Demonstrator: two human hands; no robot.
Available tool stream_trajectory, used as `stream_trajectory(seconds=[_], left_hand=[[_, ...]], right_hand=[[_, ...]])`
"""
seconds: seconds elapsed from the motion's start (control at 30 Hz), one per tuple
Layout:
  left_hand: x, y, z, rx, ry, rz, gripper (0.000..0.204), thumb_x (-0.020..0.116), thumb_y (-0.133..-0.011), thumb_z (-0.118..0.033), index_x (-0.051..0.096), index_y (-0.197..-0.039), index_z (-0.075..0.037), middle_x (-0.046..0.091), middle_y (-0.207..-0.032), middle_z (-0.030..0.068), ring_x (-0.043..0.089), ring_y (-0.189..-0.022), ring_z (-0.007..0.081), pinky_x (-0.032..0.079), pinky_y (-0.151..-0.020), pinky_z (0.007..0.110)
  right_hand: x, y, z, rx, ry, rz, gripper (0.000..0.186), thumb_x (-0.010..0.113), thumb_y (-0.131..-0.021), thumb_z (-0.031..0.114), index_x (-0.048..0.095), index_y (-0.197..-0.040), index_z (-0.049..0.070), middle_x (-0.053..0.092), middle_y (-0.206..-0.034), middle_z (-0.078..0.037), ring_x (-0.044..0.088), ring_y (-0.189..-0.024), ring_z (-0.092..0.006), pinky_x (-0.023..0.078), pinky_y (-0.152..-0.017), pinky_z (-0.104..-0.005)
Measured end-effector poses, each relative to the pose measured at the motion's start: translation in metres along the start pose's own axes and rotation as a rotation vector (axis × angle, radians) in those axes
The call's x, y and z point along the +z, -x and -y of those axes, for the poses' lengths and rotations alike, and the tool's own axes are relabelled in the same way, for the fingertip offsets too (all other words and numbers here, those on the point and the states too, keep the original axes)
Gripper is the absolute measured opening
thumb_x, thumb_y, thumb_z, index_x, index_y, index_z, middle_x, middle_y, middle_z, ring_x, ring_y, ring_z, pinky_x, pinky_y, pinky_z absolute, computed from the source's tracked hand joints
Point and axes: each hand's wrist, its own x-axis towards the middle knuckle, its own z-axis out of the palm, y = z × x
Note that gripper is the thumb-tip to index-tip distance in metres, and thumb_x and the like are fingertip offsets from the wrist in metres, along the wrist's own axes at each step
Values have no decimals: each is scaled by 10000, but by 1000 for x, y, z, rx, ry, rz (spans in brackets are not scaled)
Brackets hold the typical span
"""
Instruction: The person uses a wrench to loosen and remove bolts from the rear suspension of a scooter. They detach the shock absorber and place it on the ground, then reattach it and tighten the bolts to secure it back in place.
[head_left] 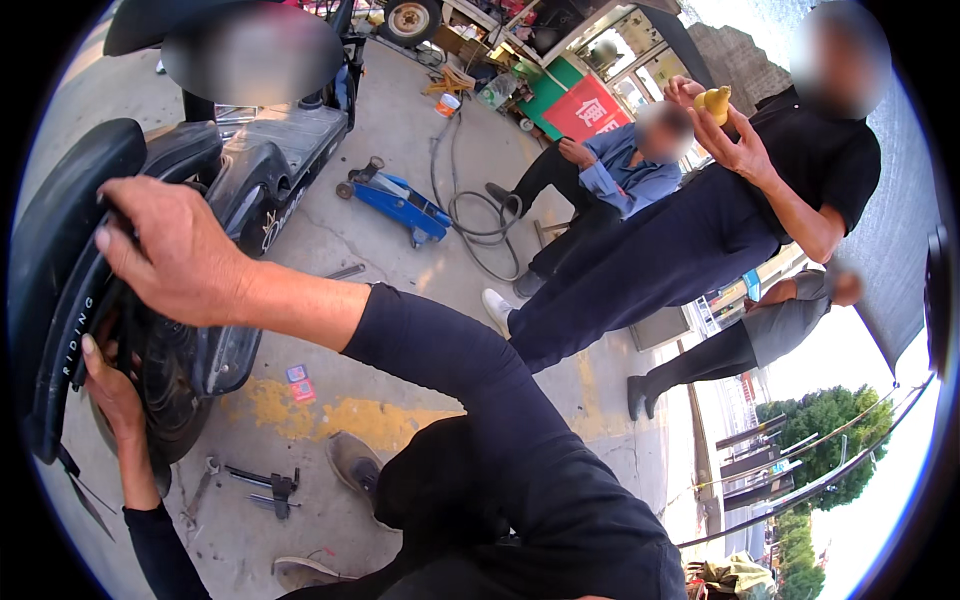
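A black scooter with a long padded seat fills the left side. Below the seat runs a black body panel with pale lettering. My right hand reaches across from the right, its fingers bent over the panel's upper part by the seat. Lower down, my left hand is raised to the panel's lower edge, thumb against it; its other fingers are partly hidden underneath. Beside it is the dark wheel, partly covered by bodywork.
On the concrete lie a wrench, dark tools and small red-and-blue cards. Beyond are a blue floor jack and a coiled hose. One person stands right holding a yellow gourd-shaped object; others are behind.
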Motion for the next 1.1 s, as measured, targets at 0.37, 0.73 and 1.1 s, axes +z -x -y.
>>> stream_trajectory(seconds=[0.37, 0.73, 1.1], left_hand=[[24, 17, -11, 144, -151, -49, 715, 314, -978, -568, 649, -1224, 14, 599, -762, 19, 482, -646, 100, 347, -578, 244], [41, 28, -47, 376, -183, -146, 639, 354, -977, -520, 671, -1103, 21, 660, -809, 70, 566, -658, 122, 444, -631, 272], [29, 29, -45, 531, -166, -79, 467, 438, -980, -390, 629, -1107, 17, 670, -991, 144, 599, -851, 214, 453, -739, 337]], right_hand=[[-20, 104, -59, 1428, -565, -63, 251, 411, -919, 201, 550, -984, 2, 582, -783, -94, 551, -603, -192, 480, -576, -416], [-8, 47, 9, -2, -79, 460, 458, 432, -1040, 360, 575, -1247, -23, 650, -1059, -103, 555, -635, -137, 481, -602, -283], [-29, 6, -33, 713, -516, 74, 472, 314, -1022, 295, 505, -1289, -44, 615, -1225, -153, 440, -637, -113, 455, -661, -282]])
